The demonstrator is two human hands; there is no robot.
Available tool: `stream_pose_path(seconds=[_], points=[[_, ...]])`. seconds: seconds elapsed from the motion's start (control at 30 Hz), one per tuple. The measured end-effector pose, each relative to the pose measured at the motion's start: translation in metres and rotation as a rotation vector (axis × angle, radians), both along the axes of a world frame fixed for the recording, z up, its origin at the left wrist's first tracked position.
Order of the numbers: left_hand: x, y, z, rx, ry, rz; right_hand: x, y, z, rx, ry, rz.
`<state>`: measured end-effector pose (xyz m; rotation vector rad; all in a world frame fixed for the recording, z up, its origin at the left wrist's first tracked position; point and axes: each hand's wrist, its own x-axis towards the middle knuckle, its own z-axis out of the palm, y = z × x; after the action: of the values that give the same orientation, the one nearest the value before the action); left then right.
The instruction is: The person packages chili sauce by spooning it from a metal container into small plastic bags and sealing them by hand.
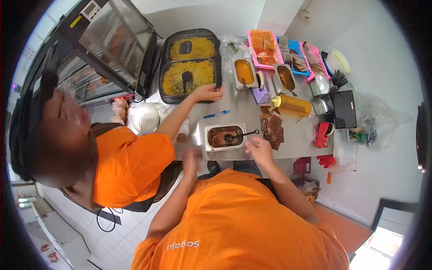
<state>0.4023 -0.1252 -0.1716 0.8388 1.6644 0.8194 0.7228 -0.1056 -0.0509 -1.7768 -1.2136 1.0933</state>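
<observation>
In front of me a rectangular steel container (208, 146) holds a dark reddish-brown sauce, with a black ladle (245, 133) lying in it, its handle pointing right. My right hand (261, 152) is beside the container's right end, just below the ladle's handle, fingers apart and nothing visible in them. My left hand (192, 161) is at the table's front edge, left of the container; motion smears its fingers. Right of the container lie flat brown sauce packets (272, 129). A blue pen (216, 114) rests behind the container.
A co-worker's hand (208, 93) reaches beside a black two-part tray (165, 92) of yellow food. Two more steel containers (253, 67) (290, 91), a yellow-filled squeeze bottle (293, 106), pink baskets (255, 64) and a red tape dispenser (321, 136) stand rightward. A glass display cabinet (119, 40) is at left.
</observation>
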Motion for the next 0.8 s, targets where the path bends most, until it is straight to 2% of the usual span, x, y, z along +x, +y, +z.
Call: stream_pose_path(seconds=[0.07,0.1,0.17,0.2,0.27,0.3,0.47,0.5,0.6,0.63,0.73,0.8], points=[[0.003,-0.019,0.038,-0.102,-0.493,-0.075,0.002,-0.011,0.024,-0.143,-0.04,-0.097],[0.005,-0.022,0.061,-0.122,-0.618,-0.158,0.0,-0.017,0.033,-0.046,-0.09,0.0],[0.016,-0.016,0.114,-0.065,-0.669,-0.301,-0.012,-0.027,0.052,0.148,-0.193,0.202],[0.024,-0.014,0.136,-0.034,-0.667,-0.355,-0.024,-0.027,0.07,0.257,-0.162,0.281],[0.047,-0.009,0.166,0.04,-0.546,-0.39,-0.048,-0.018,0.103,0.484,-0.094,0.445],[0.053,-0.003,0.182,0.09,-0.509,-0.417,-0.05,-0.018,0.104,0.409,-0.078,0.459],[0.06,-0.005,0.169,0.255,-0.332,-0.353,-0.047,-0.014,0.102,0.139,-0.041,0.598],[0.06,-0.008,0.17,0.282,-0.311,-0.327,-0.041,-0.015,0.095,0.154,-0.09,0.638],[0.055,-0.003,0.174,0.599,0.022,-0.344,-0.031,-0.015,0.087,0.228,-0.274,0.515],[0.054,-0.003,0.177,0.621,0.081,-0.356,-0.031,-0.018,0.086,0.238,-0.254,0.441],[0.059,-0.008,0.196,0.499,0.12,-0.445,-0.043,-0.03,0.081,0.006,0.162,0.299],[0.064,-0.01,0.201,0.456,0.111,-0.445,-0.052,-0.035,0.085,0.082,0.002,0.451]])
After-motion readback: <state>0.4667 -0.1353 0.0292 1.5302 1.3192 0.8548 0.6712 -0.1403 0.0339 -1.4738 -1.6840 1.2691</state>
